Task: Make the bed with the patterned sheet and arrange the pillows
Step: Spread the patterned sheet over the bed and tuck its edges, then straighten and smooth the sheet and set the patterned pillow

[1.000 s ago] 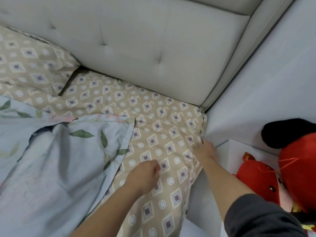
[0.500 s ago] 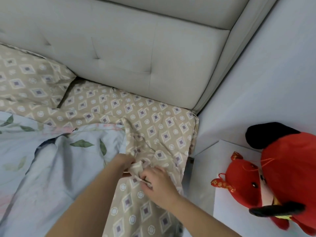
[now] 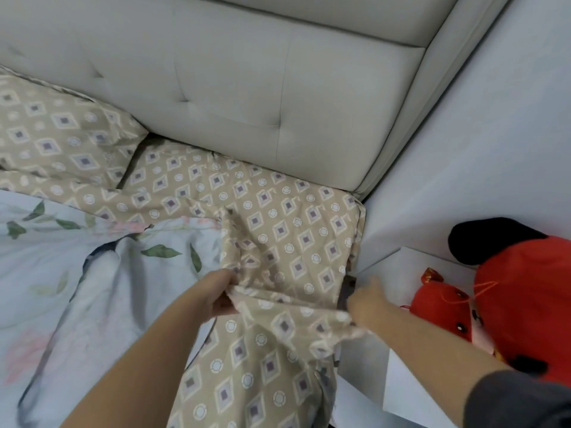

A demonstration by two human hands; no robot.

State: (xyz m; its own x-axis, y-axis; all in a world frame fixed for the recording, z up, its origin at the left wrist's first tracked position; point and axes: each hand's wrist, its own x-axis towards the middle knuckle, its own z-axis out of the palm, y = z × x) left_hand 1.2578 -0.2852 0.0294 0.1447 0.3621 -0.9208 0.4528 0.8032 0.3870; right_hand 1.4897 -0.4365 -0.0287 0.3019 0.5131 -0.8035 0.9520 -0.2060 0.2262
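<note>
The left hand (image 3: 221, 293) grips a raised fold of the beige diamond-patterned sheet (image 3: 278, 230); the blurred right hand (image 3: 367, 304) holds its edge beside the white nightstand (image 3: 408, 267).

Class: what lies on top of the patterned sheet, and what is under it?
A pillow and a floral quilt lie on the left part of the sheet. What is under the sheet cannot be seen: it is covered.

Soft, even indoor light, fairly bright, with no glare. Shallow shadows lie in the folds of the patterned sheet (image 3: 278, 230) and along the gap beneath the headboard (image 3: 247, 88). The right hand (image 3: 367, 301) is motion-blurred. Straight edges bow toward the frame's corners.
</note>
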